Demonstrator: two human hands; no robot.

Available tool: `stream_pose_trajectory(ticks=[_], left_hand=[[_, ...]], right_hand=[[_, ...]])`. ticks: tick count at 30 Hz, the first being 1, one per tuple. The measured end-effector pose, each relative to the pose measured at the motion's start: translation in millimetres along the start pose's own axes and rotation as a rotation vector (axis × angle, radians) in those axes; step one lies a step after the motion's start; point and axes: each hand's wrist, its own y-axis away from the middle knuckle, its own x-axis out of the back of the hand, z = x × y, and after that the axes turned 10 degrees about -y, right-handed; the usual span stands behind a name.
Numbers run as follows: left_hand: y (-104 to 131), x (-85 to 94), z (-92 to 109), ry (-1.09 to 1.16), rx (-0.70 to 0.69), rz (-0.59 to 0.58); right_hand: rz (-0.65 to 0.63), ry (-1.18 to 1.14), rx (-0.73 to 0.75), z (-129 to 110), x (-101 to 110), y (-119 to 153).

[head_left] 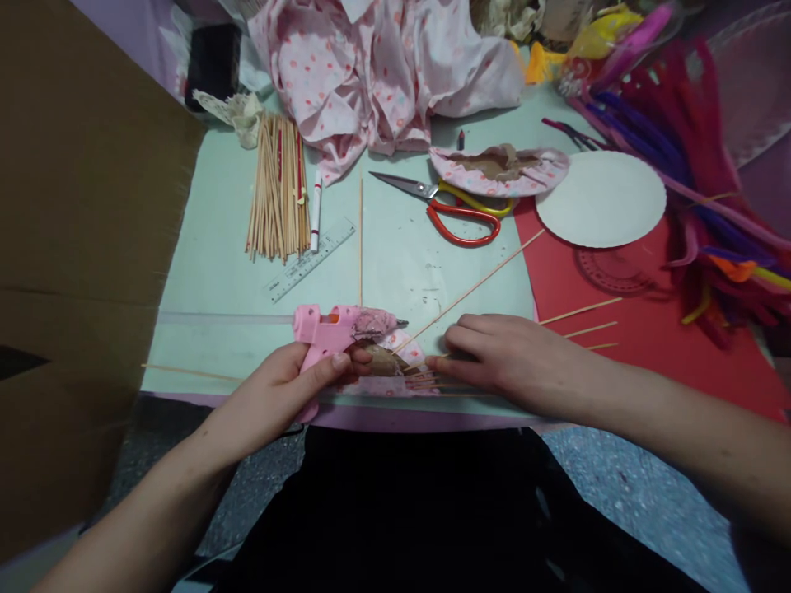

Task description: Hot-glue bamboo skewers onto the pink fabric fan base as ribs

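Our left grip (293,379) is closed round the handle of a pink hot-glue gun (327,328), clear glue stick (226,318) fed in, tail poking out the back. Our right grip (500,350), fingers curled, sits over bamboo skewers (581,310) by a fabric-covered cardboard piece (386,360) at the surface's (404,263) front edge; can't tell if pinched. Beyond: cloth-wrapped oval (488,189), brown inside its gathered rim, beside a white paper plate (609,202).
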Motion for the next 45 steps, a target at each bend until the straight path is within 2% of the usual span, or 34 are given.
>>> stream_pose_trajectory(ticks=[7, 19, 25, 34, 45], left_hand=[[-0.5, 0.6, -5.8, 0.028, -0.040, -0.010], [-1.6, 0.4, -4.0, 0.008, -0.012, -0.008], [-1.1, 0.4, -2.5, 0.015, -0.023, -0.012], [-0.3, 0.7, -2.8, 0.007, 0.034, -0.029], [-0.8, 0.3, -0.9, 0.032, -0.010, -0.024]], right_hand=[[0.010, 0.038, 0.037, -0.3, 0.1, 1.0], [0.027, 0.061, 0.050, 0.3, -2.4, 1.0], [0.033, 0.035, 0.004, -0.9, -1.6, -0.2], [0.002, 0.031, -0.003, -0.8, -0.5, -0.2], [0.026, 0.060, 0.018, -1.2, -0.8, -0.9]])
